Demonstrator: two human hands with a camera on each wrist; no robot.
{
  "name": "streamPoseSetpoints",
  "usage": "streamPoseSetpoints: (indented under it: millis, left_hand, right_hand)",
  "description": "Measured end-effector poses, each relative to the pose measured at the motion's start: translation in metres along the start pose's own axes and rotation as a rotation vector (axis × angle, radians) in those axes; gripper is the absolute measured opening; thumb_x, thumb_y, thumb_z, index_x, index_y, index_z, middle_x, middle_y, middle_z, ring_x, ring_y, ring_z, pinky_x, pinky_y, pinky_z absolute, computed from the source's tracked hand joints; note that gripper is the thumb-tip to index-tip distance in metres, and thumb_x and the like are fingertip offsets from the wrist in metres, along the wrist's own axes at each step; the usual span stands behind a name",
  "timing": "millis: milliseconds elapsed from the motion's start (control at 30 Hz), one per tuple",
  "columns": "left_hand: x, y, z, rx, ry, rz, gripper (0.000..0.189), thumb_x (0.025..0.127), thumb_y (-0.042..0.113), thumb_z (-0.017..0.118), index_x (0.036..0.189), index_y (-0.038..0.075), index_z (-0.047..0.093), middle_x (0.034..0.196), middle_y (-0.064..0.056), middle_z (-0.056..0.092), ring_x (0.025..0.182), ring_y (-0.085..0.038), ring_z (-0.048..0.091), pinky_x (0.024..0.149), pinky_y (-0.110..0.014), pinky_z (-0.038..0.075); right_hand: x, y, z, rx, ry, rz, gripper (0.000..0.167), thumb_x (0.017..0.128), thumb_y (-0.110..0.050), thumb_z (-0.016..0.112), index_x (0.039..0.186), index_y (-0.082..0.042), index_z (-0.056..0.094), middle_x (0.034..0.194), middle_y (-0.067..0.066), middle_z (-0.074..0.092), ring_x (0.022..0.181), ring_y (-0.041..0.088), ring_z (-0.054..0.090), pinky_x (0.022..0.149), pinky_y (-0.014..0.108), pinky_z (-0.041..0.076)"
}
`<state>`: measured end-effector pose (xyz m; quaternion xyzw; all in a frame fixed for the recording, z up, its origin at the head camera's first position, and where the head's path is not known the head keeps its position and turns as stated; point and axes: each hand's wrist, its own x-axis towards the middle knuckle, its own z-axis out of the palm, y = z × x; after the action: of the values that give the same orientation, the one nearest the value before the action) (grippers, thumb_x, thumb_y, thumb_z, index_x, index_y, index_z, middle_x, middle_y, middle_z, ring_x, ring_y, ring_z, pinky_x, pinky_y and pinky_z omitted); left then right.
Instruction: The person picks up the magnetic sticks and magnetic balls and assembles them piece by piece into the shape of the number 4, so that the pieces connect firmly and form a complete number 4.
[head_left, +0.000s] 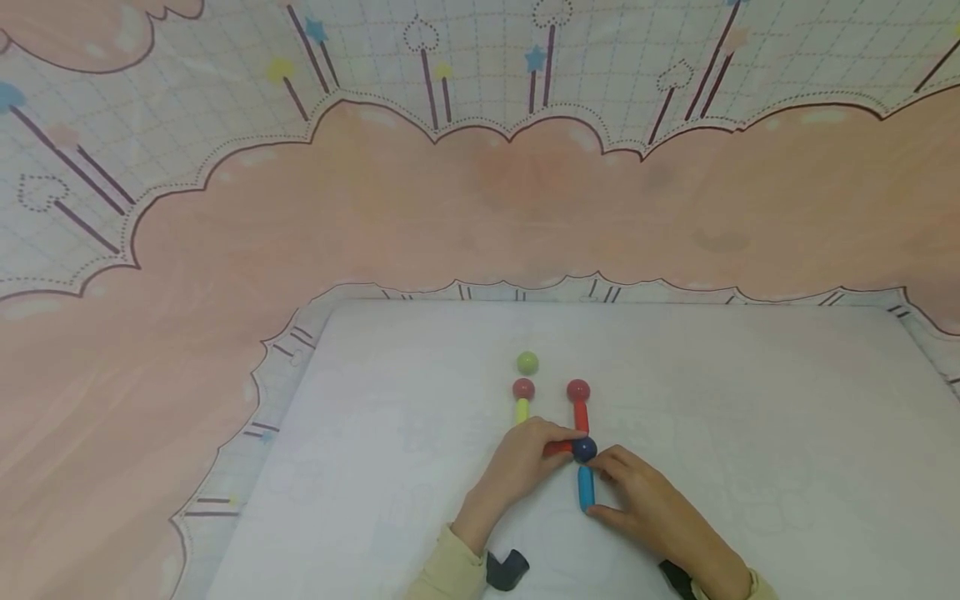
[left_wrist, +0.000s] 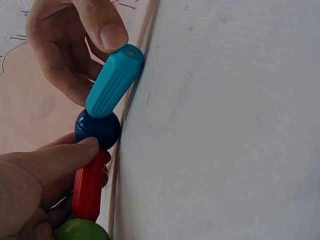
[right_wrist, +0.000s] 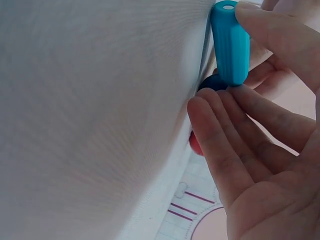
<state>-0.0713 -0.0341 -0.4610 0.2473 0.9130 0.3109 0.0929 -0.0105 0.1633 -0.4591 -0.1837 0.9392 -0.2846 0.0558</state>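
My left hand (head_left: 517,462) pinches a dark blue ball (head_left: 584,450) between thumb and index finger. From the ball a red rod (left_wrist: 89,185) runs back under that hand, with a green ball (left_wrist: 82,230) at its other end in the left wrist view. My right hand (head_left: 648,504) grips a light blue rod (head_left: 586,489), thumb on its near end and fingers by its far end. That far end meets the dark blue ball in the left wrist view. Another red rod (head_left: 581,417) extends away from the dark blue ball to a red ball (head_left: 578,390).
Left of these, a yellow-green rod (head_left: 522,410), partly behind my left hand, leads to a second red ball (head_left: 523,389). Just beyond it lies a lime green ball (head_left: 528,362). The white tabletop (head_left: 787,400) has a patterned cloth (head_left: 480,208) behind it. A dark object (head_left: 507,571) sits beside my left sleeve.
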Motion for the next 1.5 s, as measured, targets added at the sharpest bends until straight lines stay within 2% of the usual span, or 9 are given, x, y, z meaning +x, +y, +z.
streamPoseSetpoints:
  millis: [200, 833, 1067, 1500]
  left_hand:
    - [0.0004, 0.0008, -0.0011, -0.003, 0.001, -0.005, 0.038, 0.087, 0.019, 0.077, 0.123, 0.029, 0.071, 0.113, 0.009, 0.072, 0.104, -0.009, 0.063, 0.093, -0.024, 0.051]
    - [0.0016, 0.0007, -0.0005, -0.001, 0.0, -0.005, 0.037, 0.086, 0.019, 0.077, 0.122, 0.029, 0.072, 0.113, 0.01, 0.073, 0.101, -0.007, 0.063, 0.09, -0.022, 0.051]
    - [0.002, 0.0008, -0.0006, 0.003, 0.002, -0.004, 0.037, 0.087, 0.019, 0.077, 0.122, 0.028, 0.072, 0.114, 0.009, 0.072, 0.104, -0.008, 0.064, 0.092, -0.023, 0.052]
    - [0.001, -0.0013, 0.0005, 0.004, 0.004, 0.007, 0.037, 0.086, 0.019, 0.077, 0.122, 0.029, 0.072, 0.114, 0.01, 0.073, 0.103, -0.007, 0.064, 0.091, -0.022, 0.051]
  right_hand:
    - [-0.0014, -0.0017, 0.0004, -0.064, 0.022, -0.004, 0.054, 0.074, -0.029, 0.087, 0.119, -0.006, 0.068, 0.112, -0.001, 0.063, 0.104, 0.013, 0.061, 0.094, 0.036, 0.055]
    - [-0.0015, -0.0013, 0.0038, -0.071, 0.085, -0.008, 0.054, 0.07, -0.025, 0.09, 0.115, -0.008, 0.065, 0.108, -0.002, 0.064, 0.098, 0.01, 0.061, 0.089, 0.032, 0.057]
    - [0.0002, -0.0036, 0.0017, -0.074, 0.081, 0.011, 0.053, 0.07, -0.024, 0.091, 0.114, -0.008, 0.065, 0.105, -0.003, 0.064, 0.094, 0.009, 0.06, 0.087, 0.032, 0.057]
    - [0.0002, -0.0032, 0.0011, -0.086, 0.054, -0.009, 0.052, 0.071, -0.026, 0.09, 0.114, -0.01, 0.065, 0.107, -0.002, 0.064, 0.098, 0.011, 0.061, 0.09, 0.033, 0.057]
